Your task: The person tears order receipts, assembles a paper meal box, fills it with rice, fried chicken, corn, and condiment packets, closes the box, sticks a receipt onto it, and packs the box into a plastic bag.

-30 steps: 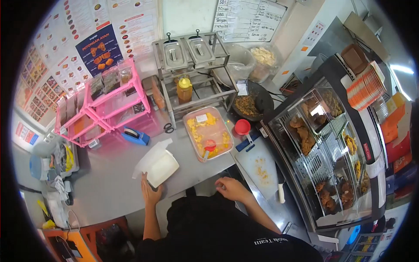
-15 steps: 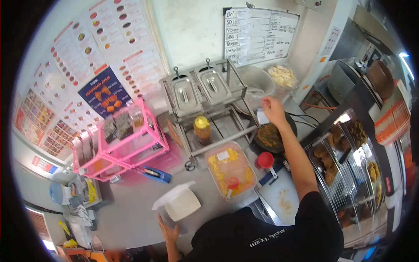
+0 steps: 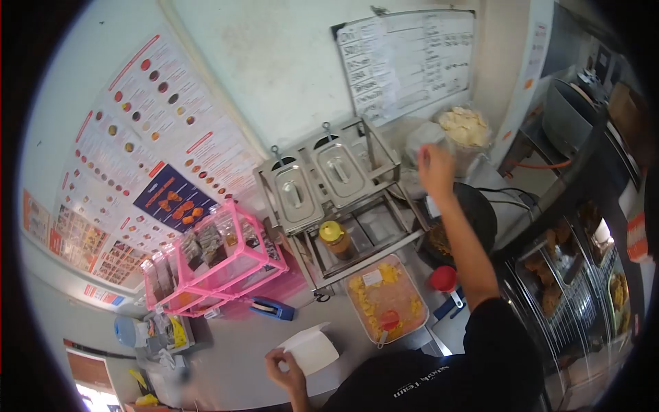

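My left hand (image 3: 285,369) has its fingers curled at the near-left edge of a white paper food box (image 3: 314,349) with its flap raised, gripping it there. My right hand (image 3: 437,169) is stretched out over the back of the counter, in front of a clear plastic bag (image 3: 420,137). Its fingers look curled and slightly blurred; what they hold, if anything, is hidden. Below that forearm sits a dark round pan (image 3: 480,220) with brown food, partly covered by the arm. A red measuring cup (image 3: 443,278) lies close by.
A plastic tub (image 3: 405,329) of yellow pieces holds a red scoop. Behind it stands a metal rack with lidded steel pans (image 3: 295,194) and a yellow-capped bottle (image 3: 334,240). Pink baskets (image 3: 226,268) and a blue tape dispenser (image 3: 272,309) sit left. Right is a fried-food display (image 3: 570,275).
My left hand has moved from beside the box onto its edge, fingers closing. My right hand has shifted toward the bag at the back. The view has tilted up and turned.
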`<state>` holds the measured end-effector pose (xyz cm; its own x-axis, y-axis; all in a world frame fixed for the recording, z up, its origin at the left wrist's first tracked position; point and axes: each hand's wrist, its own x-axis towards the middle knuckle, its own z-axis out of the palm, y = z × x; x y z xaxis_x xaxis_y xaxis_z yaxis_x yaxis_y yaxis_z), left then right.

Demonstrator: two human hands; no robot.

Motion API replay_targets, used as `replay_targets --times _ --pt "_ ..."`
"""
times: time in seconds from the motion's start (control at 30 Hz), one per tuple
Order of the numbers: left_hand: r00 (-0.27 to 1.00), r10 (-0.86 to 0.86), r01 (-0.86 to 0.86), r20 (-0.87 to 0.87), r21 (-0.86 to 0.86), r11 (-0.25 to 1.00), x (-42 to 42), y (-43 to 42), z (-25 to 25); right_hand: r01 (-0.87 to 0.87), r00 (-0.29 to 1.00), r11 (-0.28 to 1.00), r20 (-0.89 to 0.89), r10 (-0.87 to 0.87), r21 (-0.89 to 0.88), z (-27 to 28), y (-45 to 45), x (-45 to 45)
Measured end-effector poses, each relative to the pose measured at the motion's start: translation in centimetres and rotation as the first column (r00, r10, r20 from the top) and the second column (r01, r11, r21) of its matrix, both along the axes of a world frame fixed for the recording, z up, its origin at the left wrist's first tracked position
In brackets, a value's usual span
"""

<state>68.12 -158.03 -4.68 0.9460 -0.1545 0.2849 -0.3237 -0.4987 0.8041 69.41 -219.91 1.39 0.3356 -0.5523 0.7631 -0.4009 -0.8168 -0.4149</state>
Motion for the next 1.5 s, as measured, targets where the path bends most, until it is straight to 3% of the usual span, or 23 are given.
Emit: replay_targets --times 0.07,0.1,0.17,0.2,0.27,0.3,0.43,0.53,0.57,0.67,0.77,0.83,0.9,1.0,1.1,1.13,1.17,1.2,1.23,1.3,1.37,1.4,1.5 --pt "0.991 -0.132 0.128 -0.012 -0.172 0.977 0.8 -6.0 0.9 -0.121 0.980 0.990 0.167 0.108 0.069 0.8 8.5 -4.3" --pt "0.964 -0.245 0.209 -0.105 -0.271 0.940 0.4 -9.4 2.3 -0.273 0.952 0.900 0.232 0.201 0.339 1.2 13.9 -7.0" --pt "0.827 -0.514 0.378 -0.227 -0.451 0.808 -0.9 -15.3 4.3 -0.481 0.877 0.765 0.251 0.410 0.428 0.8 22.3 -12.3" --pt "0.801 -0.570 0.426 -0.184 -0.492 0.759 -1.2 -16.5 2.7 -0.561 0.826 0.675 0.268 0.497 0.479 0.5 26.4 -15.0" --pt "0.742 -0.663 0.501 -0.098 -0.576 0.646 -1.9 -18.2 -1.9 -0.470 0.878 0.638 0.249 0.409 0.610 -3.0 33.0 -18.5" --pt "0.699 -0.693 0.432 -0.176 -0.668 0.606 -3.5 -18.5 -2.5 -0.495 0.867 0.611 0.305 0.394 0.618 -4.0 35.0 -20.5" --pt "0.390 -0.811 0.373 -0.436 -0.730 0.572 -9.6 -16.3 -5.0 -0.383 0.903 0.271 0.420 -0.090 0.883 -6.1 42.1 -28.9" --pt "0.269 -0.874 0.622 -0.405 -0.619 0.479 -14.6 -13.4 -9.6 0.029 0.885 0.352 0.139 -0.444 0.935 -10.0 46.8 -33.3" --pt "0.224 -0.862 0.575 -0.455 -0.652 0.493 -17.2 -12.1 -8.6 0.013 0.825 0.299 0.159 -0.543 0.954 -11.9 48.0 -34.5" --pt "0.106 -0.843 0.700 -0.528 -0.562 0.440 -20.0 -10.2 -11.9 0.326 0.753 0.512 0.110 -0.649 0.795 -17.6 51.9 -37.1" --pt "-0.319 -0.675 0.383 -0.665 -0.742 0.550 -22.2 -9.5 -7.8 0.059 0.655 0.367 0.242 -0.716 0.928 -17.6 55.2 -38.7" --pt "-0.517 -0.528 0.224 -0.674 -0.702 0.676 -22.6 -9.5 -7.8 -0.192 0.650 0.187 0.268 -0.711 0.963 -18.6 56.5 -40.3" --pt "-0.679 -0.466 0.224 -0.567 -0.765 0.604 -22.5 -9.9 -7.9 -0.486 0.572 0.064 0.373 -0.731 0.872 -17.7 57.1 -41.2" --pt "-0.813 -0.373 0.198 -0.448 -0.814 0.547 -22.5 -10.3 -11.1 -0.734 0.428 0.187 0.659 -0.618 0.652 -16.0 58.2 -42.0" --pt "-0.804 -0.329 0.254 -0.496 -0.786 0.564 -24.2 -10.3 -9.3 -0.987 -0.022 0.148 0.877 -0.480 0.056 -17.0 58.2 -43.4" --pt "-0.855 -0.294 0.221 -0.428 -0.811 0.542 -24.3 -11.0 -10.4 -0.953 0.010 0.218 0.745 -0.667 0.209 -10.6 58.4 -42.9" --pt "-0.897 -0.256 0.183 -0.361 -0.829 0.528 -24.1 -11.9 -12.5 -0.984 -0.135 0.171 0.866 -0.481 -0.058 -15.3 58.3 -44.4" --pt "-0.904 -0.245 0.177 -0.350 -0.829 0.531 -24.2 -11.2 -11.9 -0.940 -0.341 0.121 0.861 -0.378 -0.319 -14.2 58.0 -44.7" --pt "-0.912 -0.234 0.171 -0.338 -0.828 0.534 -24.5 -10.5 -9.8 -0.962 -0.222 0.243 0.881 -0.418 -0.128 -11.3 58.2 -44.9" --pt "-0.905 -0.245 0.160 -0.347 -0.813 0.560 -25.7 -10.2 -6.0 -0.969 -0.173 0.235 0.891 -0.420 -0.077 -11.2 58.3 -45.6" --pt "-0.934 -0.260 0.051 -0.246 -0.810 0.585 -26.1 -9.7 -3.3 -0.953 0.066 0.253 0.927 -0.368 0.168 -10.1 58.6 -46.2" --pt "-0.941 -0.288 -0.026 -0.177 -0.810 0.585 -26.1 -9.2 -2.7 -0.877 0.270 0.291 0.892 -0.362 0.383 -9.8 58.1 -46.0" --pt "-0.948 -0.266 -0.029 -0.175 -0.784 0.620 -26.3 -8.6 -6.2 -0.836 0.253 0.382 0.895 -0.367 0.393 -8.6 57.6 -45.0"
